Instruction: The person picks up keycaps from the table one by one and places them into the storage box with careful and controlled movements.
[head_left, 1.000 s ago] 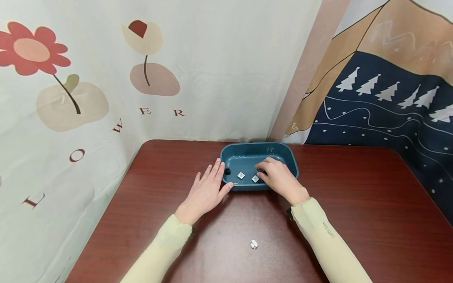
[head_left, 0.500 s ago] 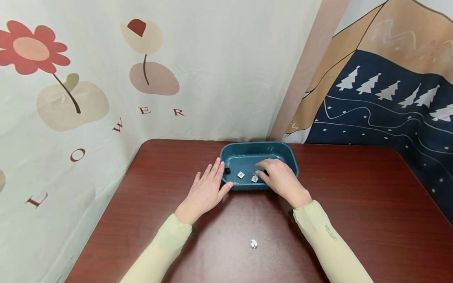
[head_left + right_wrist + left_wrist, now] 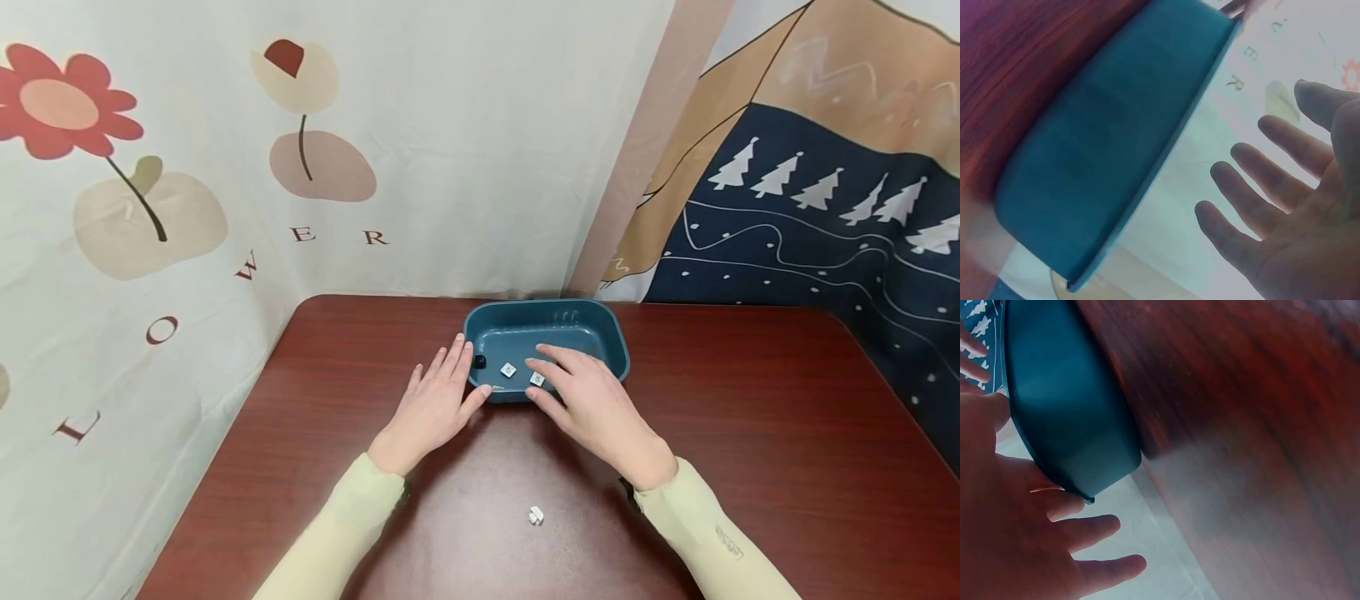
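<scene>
A dark teal rectangular tray (image 3: 517, 396) stands near the table's back edge. My left hand (image 3: 427, 408) rests at its left end, fingers straight along the rim and thumb at the near left corner. My right hand (image 3: 596, 408) hovers over the near right rim with fingers spread and nothing in them; the right wrist view shows the bare palm (image 3: 1297, 231). Inside the tray lie a small white square piece (image 3: 507, 370), a similar white square piece (image 3: 537, 379) close to my right fingertips, and a small black piece (image 3: 480, 362) by the left wall. My right hand hides part of the tray floor.
On the reddish-brown table (image 3: 465, 542), a small white piece (image 3: 536, 516) lies between my forearms, nearer to me than the tray. A printed curtain (image 3: 465, 167) hangs right behind the table's back edge.
My right fingers, bunched over a small dark piece in the tray a second ago, have spread and drawn back toward the near rim. My left hand keeps its place.
</scene>
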A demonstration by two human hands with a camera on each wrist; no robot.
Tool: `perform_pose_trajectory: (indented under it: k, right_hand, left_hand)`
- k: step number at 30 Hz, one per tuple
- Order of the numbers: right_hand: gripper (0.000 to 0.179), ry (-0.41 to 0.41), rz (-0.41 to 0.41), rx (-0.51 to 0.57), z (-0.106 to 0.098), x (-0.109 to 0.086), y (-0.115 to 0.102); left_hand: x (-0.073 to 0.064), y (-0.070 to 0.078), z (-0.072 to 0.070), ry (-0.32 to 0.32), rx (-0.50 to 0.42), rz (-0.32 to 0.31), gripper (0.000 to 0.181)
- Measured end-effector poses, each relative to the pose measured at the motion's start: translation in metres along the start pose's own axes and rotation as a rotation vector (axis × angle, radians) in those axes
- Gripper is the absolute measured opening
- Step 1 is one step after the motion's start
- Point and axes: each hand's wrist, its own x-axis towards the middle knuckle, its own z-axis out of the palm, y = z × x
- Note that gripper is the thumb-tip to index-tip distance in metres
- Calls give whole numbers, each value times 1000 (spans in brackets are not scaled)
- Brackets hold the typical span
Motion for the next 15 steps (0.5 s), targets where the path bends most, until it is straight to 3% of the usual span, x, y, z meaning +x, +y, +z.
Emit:
perform_pose_trajectory:
  k: [8, 15]
  right_hand:
    - [46, 8, -87, -20, -2, -15, -17]
    - [44, -43, -124, -18, -1, -30, -27]
  left_hand:
    - [0, 0, 0, 5, 1, 4, 79]
    - [0, 0, 1, 5, 0, 4, 78]
